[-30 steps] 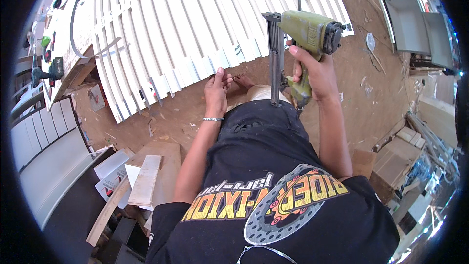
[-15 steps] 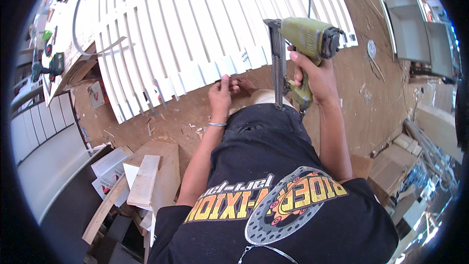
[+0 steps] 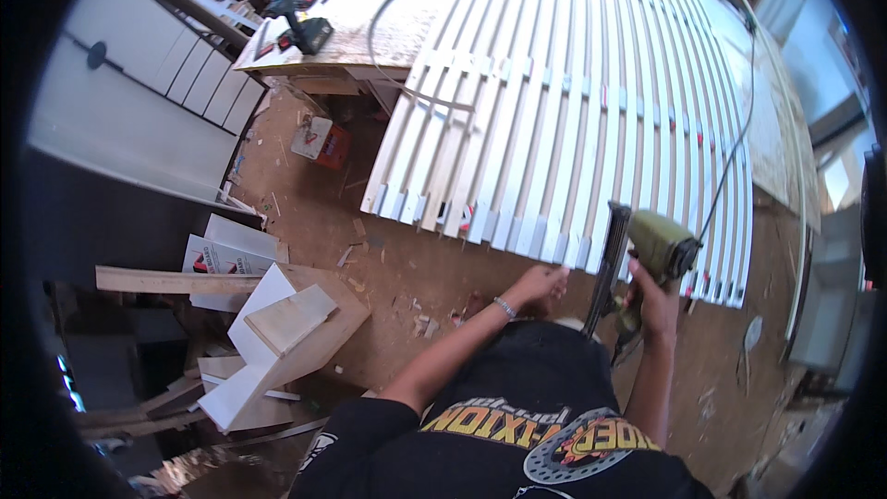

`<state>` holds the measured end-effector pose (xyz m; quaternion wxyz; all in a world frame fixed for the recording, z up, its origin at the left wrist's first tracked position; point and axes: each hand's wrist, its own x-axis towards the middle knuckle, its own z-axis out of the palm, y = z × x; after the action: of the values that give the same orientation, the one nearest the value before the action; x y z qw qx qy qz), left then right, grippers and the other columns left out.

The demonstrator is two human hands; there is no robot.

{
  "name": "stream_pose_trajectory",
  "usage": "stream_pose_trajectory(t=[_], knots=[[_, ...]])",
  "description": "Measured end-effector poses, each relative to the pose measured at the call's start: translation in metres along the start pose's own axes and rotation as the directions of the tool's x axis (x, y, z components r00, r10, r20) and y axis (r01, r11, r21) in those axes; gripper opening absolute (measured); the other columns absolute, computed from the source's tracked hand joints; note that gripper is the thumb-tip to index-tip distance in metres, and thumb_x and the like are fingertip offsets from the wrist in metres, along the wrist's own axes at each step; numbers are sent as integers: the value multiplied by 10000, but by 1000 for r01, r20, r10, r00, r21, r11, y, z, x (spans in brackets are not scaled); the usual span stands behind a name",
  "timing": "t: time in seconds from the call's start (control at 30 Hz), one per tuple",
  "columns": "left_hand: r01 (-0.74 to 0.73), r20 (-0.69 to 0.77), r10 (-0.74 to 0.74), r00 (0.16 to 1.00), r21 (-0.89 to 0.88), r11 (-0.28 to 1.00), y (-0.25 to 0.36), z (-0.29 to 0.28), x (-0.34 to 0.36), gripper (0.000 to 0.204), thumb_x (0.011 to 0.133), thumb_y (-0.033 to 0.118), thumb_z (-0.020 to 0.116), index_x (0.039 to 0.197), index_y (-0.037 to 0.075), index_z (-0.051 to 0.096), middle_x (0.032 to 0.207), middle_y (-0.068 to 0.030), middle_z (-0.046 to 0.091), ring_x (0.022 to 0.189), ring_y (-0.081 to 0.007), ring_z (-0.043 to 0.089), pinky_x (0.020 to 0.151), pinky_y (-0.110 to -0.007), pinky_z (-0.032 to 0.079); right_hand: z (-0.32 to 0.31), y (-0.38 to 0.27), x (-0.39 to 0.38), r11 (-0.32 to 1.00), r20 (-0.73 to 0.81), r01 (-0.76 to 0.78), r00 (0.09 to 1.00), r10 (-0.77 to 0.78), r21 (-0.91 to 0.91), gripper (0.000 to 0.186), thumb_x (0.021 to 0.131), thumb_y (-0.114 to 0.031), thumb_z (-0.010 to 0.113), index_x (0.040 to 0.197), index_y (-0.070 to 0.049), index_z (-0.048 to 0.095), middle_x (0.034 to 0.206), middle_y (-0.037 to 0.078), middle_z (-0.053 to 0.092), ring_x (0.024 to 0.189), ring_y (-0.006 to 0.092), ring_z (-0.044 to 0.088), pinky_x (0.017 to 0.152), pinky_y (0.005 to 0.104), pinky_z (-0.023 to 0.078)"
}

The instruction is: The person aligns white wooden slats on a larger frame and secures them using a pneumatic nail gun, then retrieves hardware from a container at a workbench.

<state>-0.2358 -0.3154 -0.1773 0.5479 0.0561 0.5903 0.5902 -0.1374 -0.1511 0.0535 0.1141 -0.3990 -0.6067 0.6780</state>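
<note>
My right hand (image 3: 654, 303) is wrapped round the grip of a green pneumatic nail gun (image 3: 658, 242) with a long dark magazine. The nail gun is held upright in front of my body, close to the near edge of a slatted panel (image 3: 545, 143). Long white slats make up this panel, laid side by side with gaps over cross strips. My left hand (image 3: 543, 285) is closed, its fingers curled by the slats' near ends. Whatever it may hold is hidden.
A worktable (image 3: 393, 32) supports the panel and a cordless drill (image 3: 303, 30) at far left. A dark air hose (image 3: 736, 143) trails along the right. Board offcuts (image 3: 291, 319) are piled at lower left, and wood scraps litter the floor. A grey cabinet (image 3: 827, 268) stands at right.
My view has swung, so panel, hands and nail gun appear farther right and lower, with more of the panel showing. My right hand still grips the nail gun; my left hand stays by the slat ends.
</note>
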Motion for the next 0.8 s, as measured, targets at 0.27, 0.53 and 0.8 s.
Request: stream_pose_trajectory(t=[0.27, 0.53, 0.8], knots=[[-67, 252, 18, 968, 189, 980, 12, -61, -112, 391, 1040, 345, 582, 1212, 9, 687, 1161, -70, 695, 1083, -118, 625, 974, -280, 475, 41, -2, -13, 989, 89, 122, 989, -115, -79, 252, 873, -98, 762, 1057, 18, 634, 670, 25, 587, 485, 124, 542, 439, 302, 448], [-281, 429, 139, 893, 287, 916, 91, -64, -180, 410, 1030, 385, 589, 1222, 38, 692, 1191, -79, 694, 1158, -145, 594, 1042, -303, 432, 57, 4, -28, 954, 58, 189, 982, -180, -234, 271, 853, -168, 803, 993, 35, 692, 728, 63, 667, 527, 131, 593, 466, 313, 463], [-226, 408, 4, 913, 498, 837, 91, -63, -165, 487, 1014, 434, 590, 1257, 18, 659, 1215, -144, 684, 1184, -223, 609, 1055, -352, 434, 49, -17, -40, 853, 79, 255, 966, -247, -454, 278, 840, -157, 813, 1011, 23, 688, 765, 48, 672, 627, 128, 616, 570, 324, 481]])
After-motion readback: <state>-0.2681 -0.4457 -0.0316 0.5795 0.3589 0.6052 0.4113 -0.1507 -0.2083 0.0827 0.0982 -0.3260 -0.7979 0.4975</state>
